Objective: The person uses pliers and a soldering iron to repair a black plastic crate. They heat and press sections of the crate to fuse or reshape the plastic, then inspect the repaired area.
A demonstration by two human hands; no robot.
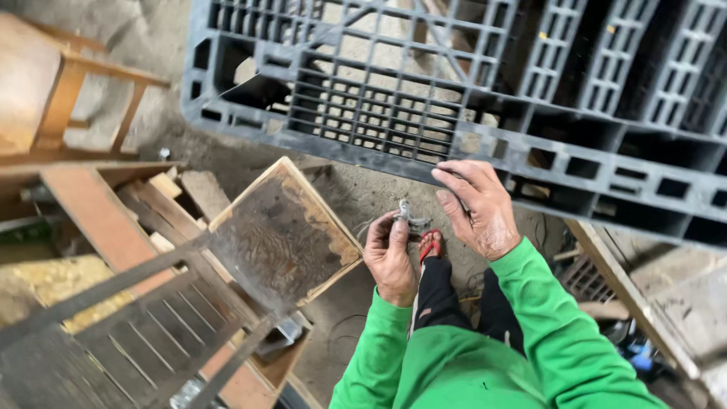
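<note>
**Small Grey Bits Pinched in One Hand**

Pinched tight in my left hand [390, 257] is a small bunch of grey metal bits [409, 216]. They are too small and tangled for me to count or to tell what they are. My right hand [478, 208] is just beside them with its fingers spread and holding nothing. Below I see one red sandal [430, 244]; my other foot is hidden. My two green sleeves [530, 333] are cut off at the bottom. To the left lies one square wooden board [284, 238]. Farther up is one big dark plastic pallet [454, 91], cut off at the top and right.
</note>
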